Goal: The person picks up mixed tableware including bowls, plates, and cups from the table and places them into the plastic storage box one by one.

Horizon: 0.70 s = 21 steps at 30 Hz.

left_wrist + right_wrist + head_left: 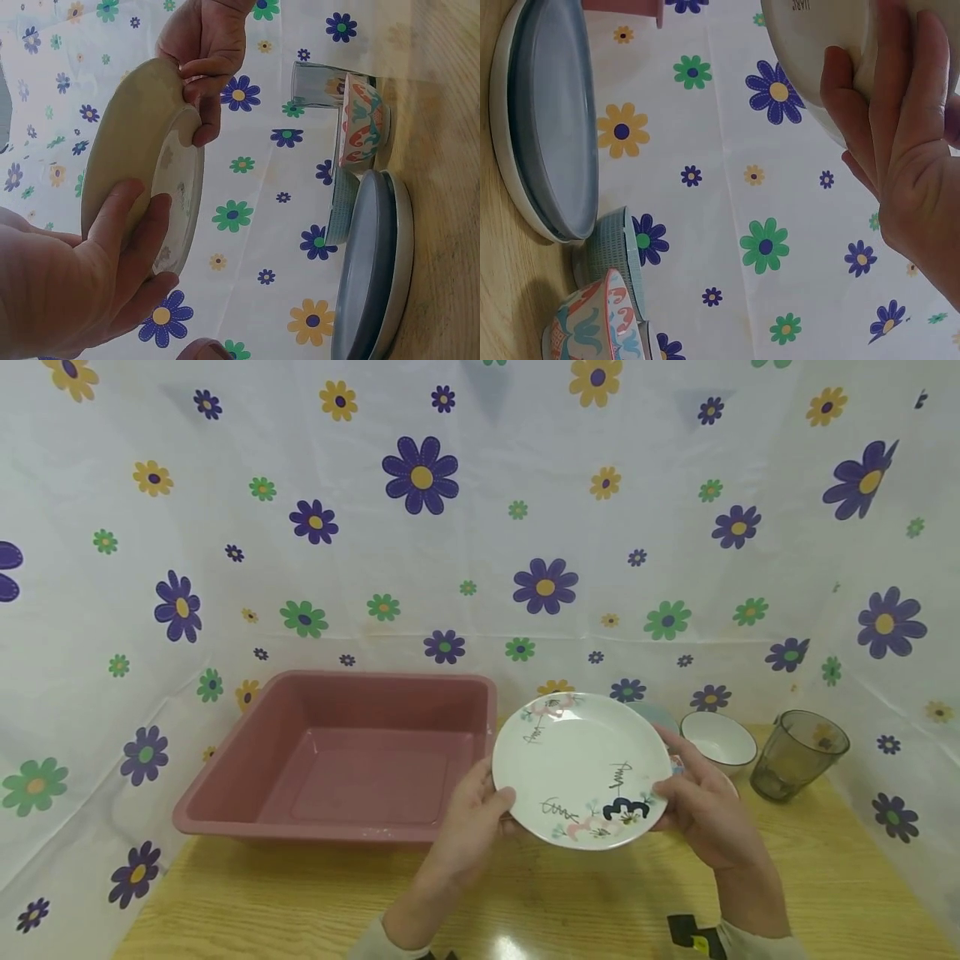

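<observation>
A white plate [581, 760] with painted flowers and dark scribbled marks is held up in front of me, tilted toward the head camera. My left hand [474, 814] grips its left edge, thumb over the rim. On the opposite edge, my right hand [705, 802] holds the plate, also with the thumb on top. The left wrist view shows fingers [146, 240] spread against the plate's pale underside [131, 142]. In the right wrist view, fingers of my right hand [907, 120] support the plate's underside [817, 52] from below.
A pink basin [243, 735] stands on the wooden table [585, 902] at left. To the right are a brown-tinted glass [798, 756] and a dark-rimmed white bowl [720, 739]. Wrist views show stacked plates [559, 112], a teal bowl [611, 251] and a patterned bowl [592, 322].
</observation>
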Available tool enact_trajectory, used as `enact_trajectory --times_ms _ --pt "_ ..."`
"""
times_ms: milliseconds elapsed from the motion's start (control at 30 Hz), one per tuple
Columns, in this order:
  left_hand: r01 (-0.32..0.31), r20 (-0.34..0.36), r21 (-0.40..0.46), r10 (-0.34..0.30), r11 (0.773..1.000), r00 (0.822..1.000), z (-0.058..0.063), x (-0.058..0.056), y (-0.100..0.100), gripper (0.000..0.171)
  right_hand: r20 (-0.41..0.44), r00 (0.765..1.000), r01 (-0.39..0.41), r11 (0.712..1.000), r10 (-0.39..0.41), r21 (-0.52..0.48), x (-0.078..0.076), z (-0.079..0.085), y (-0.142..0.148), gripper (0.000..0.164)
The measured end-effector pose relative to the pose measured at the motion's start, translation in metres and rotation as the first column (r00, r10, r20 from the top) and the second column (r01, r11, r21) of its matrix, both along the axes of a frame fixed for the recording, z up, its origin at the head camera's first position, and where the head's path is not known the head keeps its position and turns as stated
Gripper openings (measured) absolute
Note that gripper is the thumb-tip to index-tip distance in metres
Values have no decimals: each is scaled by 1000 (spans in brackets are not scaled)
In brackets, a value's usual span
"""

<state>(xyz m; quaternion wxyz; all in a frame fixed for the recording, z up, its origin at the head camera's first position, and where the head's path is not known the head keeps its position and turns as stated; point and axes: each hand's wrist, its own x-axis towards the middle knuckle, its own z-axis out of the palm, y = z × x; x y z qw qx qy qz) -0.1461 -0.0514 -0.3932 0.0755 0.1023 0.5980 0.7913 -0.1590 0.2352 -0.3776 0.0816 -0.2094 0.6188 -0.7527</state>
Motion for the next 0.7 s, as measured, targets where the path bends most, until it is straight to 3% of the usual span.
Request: enact_trajectory --times_ms 700 --pt "-50 -15 26 51 998 999 9 -3 -14 55 -26 999 30 999 -29 37 3 2 -20 69"
